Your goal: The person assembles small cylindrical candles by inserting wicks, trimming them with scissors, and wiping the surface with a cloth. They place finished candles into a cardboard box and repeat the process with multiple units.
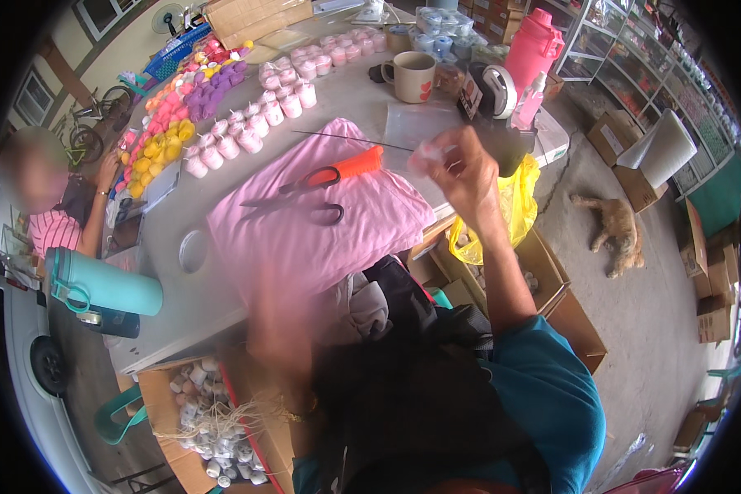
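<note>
My right hand (468, 179) is raised over the right side of the table, fingers pinched on a small pink-and-white thing (425, 156) whose kind I cannot make out. A thin dark rod (350, 142) runs leftward from it. My left hand (278, 300) is smeared by motion at the front edge of a pink cloth (247, 222), its fingers unreadable. On the cloth lie orange-handled scissors (328, 175), with another dark finger loop showing; an orange handle (361, 161) lies against them. Beyond the cloth stand rows of small pink cups (255, 123) with white tops.
A teal bottle (111, 282) lies at the left; a mug (412, 78) and pink bottle (531, 49) stand far right. Purple and yellow pieces (152, 160) lie near a co-worker (53, 214). Boxes (160, 395) flank me below. A dog (616, 229) lies on the floor.
</note>
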`<state>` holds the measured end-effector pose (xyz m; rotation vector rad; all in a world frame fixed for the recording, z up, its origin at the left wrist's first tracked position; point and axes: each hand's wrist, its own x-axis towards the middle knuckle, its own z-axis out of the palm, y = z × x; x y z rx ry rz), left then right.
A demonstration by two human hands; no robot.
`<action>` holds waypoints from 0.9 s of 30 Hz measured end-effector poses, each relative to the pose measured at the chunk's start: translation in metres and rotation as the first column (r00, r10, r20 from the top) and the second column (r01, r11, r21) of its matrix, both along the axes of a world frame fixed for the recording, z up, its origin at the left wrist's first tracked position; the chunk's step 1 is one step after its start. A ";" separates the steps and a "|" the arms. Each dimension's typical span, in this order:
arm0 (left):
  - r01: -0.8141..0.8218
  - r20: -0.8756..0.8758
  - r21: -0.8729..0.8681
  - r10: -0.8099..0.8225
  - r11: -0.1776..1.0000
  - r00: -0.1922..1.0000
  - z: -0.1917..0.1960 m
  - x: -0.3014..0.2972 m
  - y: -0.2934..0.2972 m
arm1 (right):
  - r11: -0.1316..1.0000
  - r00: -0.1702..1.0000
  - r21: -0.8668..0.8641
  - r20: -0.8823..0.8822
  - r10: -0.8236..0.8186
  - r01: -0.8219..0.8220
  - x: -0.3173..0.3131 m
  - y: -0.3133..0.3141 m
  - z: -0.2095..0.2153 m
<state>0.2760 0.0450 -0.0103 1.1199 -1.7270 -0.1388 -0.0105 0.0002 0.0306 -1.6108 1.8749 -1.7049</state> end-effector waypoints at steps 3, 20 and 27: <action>-0.043 -0.011 0.104 0.044 0.994 0.999 -0.003 0.017 0.005 | 0.999 0.999 -0.001 -0.013 -0.045 0.045 -0.011 0.003 0.008; -0.119 0.108 0.040 0.114 0.992 0.988 -0.023 0.037 -0.005 | 0.910 0.997 0.408 0.010 0.075 -0.073 -0.033 0.056 0.028; -0.362 0.205 0.020 0.350 0.932 0.914 -0.017 0.065 0.030 | 0.954 0.908 0.124 -0.295 0.299 -0.274 -0.006 -0.094 0.019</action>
